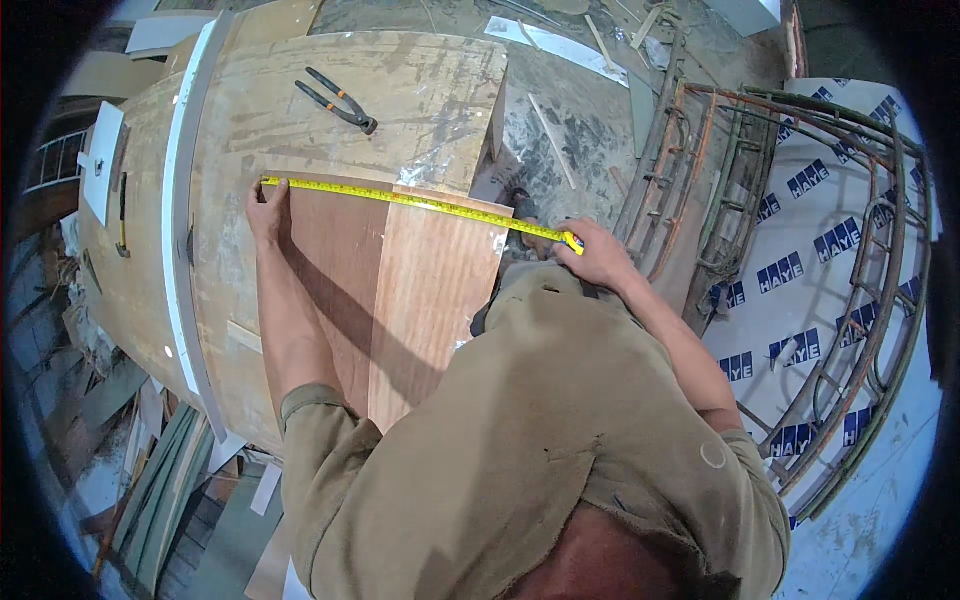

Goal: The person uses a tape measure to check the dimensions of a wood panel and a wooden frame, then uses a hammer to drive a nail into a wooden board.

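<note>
Along the far edges of a red-brown board [335, 250] and a pale board [435, 280], a yellow tape [440, 205] is drawn out and pulled fairly straight, both boards lying on a large, worn wooden surface [420, 105]. The left hand [268, 212] is nearly closed, thumb and fingers drawn together at the tape's free end by the red-brown board's far left corner. The right hand [597, 255] is curled round the tape's case, just past the pale board's right edge, with only the case's front showing.

As far as can be judged, measuring is under way: the boards lie side by side, and the tape spans the width of both. Whether the boards butt or overlap at the seam cannot be told. The reading is too small to make out, and neither hand has a pencil or marker, so marking this width looks undone, if it is wanted at all. No fresh line or cut shows along the tape.

Pincers [338, 102] lie beyond the tape with their handles spread, and a hammer [123, 215] lies well to the left, past a long pale strip [185, 200]; both are out of use
</note>
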The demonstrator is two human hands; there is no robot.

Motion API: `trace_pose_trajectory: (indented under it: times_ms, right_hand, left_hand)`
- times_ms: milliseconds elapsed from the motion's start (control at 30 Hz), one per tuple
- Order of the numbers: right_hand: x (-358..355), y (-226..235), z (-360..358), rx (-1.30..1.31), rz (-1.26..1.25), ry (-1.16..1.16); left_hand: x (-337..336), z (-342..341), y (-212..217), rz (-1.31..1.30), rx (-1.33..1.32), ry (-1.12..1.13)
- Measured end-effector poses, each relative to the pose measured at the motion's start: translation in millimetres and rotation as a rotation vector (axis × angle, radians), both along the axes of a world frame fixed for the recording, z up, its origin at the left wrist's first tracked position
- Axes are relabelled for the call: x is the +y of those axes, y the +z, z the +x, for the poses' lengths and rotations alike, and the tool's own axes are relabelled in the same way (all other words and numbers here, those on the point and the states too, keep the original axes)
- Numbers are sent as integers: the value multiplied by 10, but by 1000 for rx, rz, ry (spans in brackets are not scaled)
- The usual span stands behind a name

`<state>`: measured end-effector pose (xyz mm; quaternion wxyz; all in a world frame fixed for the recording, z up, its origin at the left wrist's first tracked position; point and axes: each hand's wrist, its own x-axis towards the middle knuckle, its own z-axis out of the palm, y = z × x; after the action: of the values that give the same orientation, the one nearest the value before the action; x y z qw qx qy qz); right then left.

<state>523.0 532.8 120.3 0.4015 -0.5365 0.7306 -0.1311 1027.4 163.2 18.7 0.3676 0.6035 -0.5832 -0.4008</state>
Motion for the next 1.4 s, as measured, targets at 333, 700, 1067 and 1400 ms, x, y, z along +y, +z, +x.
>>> trace_pose_trajectory:
  times_ms: [333, 700, 1067, 1400]
  right_hand:
    - [41, -59, -35, 39, -58, -31]
    - [12, -33, -62, 53, -3, -14]
    - [63, -47, -84, 83, 1, -39]
    - [19, -69, -64, 74, -11, 7]
  left_hand:
    - [121, -246, 119, -16, -78, 49]
    - [59, -153, 15, 0, 28, 43]
    - [41, -406, 29, 30, -114, 67]
    - [57, -105, 36, 5, -130, 76]
